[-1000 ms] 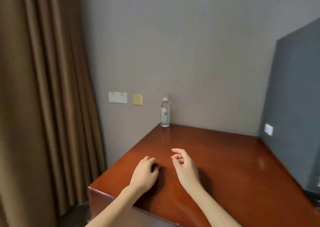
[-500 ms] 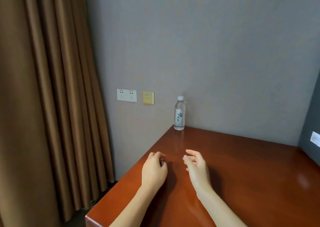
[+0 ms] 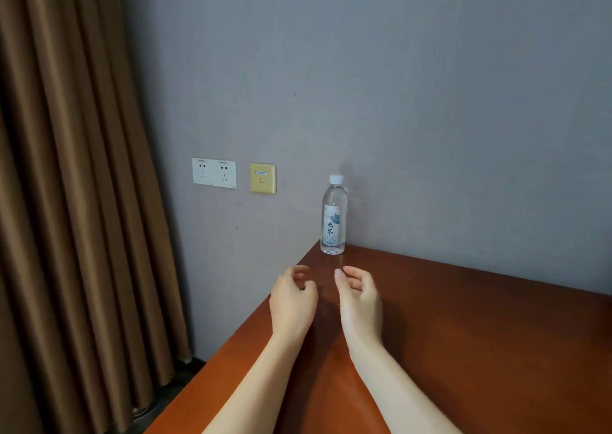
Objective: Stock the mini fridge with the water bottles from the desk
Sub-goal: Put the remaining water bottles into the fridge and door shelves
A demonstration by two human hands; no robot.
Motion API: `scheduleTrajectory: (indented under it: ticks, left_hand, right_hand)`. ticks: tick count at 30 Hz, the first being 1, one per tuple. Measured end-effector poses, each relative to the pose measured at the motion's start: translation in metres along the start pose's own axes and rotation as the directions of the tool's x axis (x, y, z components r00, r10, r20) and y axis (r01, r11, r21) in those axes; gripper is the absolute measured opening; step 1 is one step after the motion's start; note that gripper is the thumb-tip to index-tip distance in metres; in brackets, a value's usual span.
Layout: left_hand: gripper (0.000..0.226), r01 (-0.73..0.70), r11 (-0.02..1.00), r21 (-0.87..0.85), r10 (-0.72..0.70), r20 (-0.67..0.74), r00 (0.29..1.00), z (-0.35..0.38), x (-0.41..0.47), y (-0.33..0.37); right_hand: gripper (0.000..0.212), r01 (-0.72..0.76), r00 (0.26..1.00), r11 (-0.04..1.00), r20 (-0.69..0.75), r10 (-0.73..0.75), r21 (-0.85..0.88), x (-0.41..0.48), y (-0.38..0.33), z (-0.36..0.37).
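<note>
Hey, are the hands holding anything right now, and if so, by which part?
Nothing is held. The left hand and right hand hang loosely curled over the desk, short of the upright bottle, which neither touches.

Head cam, wide-angle, looks fwd & down over desk (image 3: 480, 334) corner, wall (image 3: 397, 102) near

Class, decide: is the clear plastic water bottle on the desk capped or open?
Capped: the clear plastic water bottle carries a white cap on its neck, standing upright.

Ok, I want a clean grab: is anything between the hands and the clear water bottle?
Nothing visible. Only bare red-brown wooden desk separates the left hand and right hand from the upright white-capped clear bottle.
</note>
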State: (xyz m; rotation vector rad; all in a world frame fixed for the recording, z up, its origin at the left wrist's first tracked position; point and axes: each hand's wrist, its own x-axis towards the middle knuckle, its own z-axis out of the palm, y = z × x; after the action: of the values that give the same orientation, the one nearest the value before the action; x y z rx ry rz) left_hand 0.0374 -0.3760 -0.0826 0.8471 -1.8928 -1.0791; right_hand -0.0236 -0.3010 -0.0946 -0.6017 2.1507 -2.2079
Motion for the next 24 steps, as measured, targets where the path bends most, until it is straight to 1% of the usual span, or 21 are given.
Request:
scheduleTrajectory:
  ticks: [5,8,10,13,16,19,24]
  left_hand:
    - [0.028,0.016,0.996,-0.087,-0.012,0.046,0.999,0.01,0.023,0.0]
    - [0.027,0.025,0.992,-0.126,-0.015,0.084,0.996,0.014,0.033,0.0]
    - [0.028,0.03,0.989,-0.144,-0.016,0.098,0.995,0.017,0.037,0.0]
    - [0.029,0.022,0.989,-0.147,-0.006,0.109,0.994,0.019,0.039,-0.002]
    - [0.031,0.017,0.988,-0.155,0.0,0.108,0.994,0.018,0.039,-0.003]
    - [0.032,0.026,0.986,-0.164,-0.009,0.104,0.995,0.018,0.039,-0.003]
    - [0.033,0.032,0.986,-0.164,-0.015,0.101,0.995,0.019,0.039,-0.003]
  right_hand:
    - [0.026,0.001,1.0,1.0,-0.009,-0.001,0.024,0.037,0.009,0.021]
    - [0.029,0.012,1.0,1.0,0.004,-0.012,0.006,0.06,0.017,0.034]
    - [0.035,0.032,0.999,0.999,-0.002,-0.032,-0.02,0.074,0.021,0.04]
    - [0.052,0.045,0.998,0.996,-0.028,-0.048,-0.082,0.093,0.023,0.048]
    - [0.078,0.051,0.998,0.989,-0.018,-0.054,-0.141,0.109,0.021,0.056]
    - [0.093,0.056,0.998,0.978,0.008,-0.056,-0.199,0.123,0.023,0.064]
    - [0.094,0.025,1.0,0.973,0.018,-0.022,-0.23,0.146,0.028,0.075]
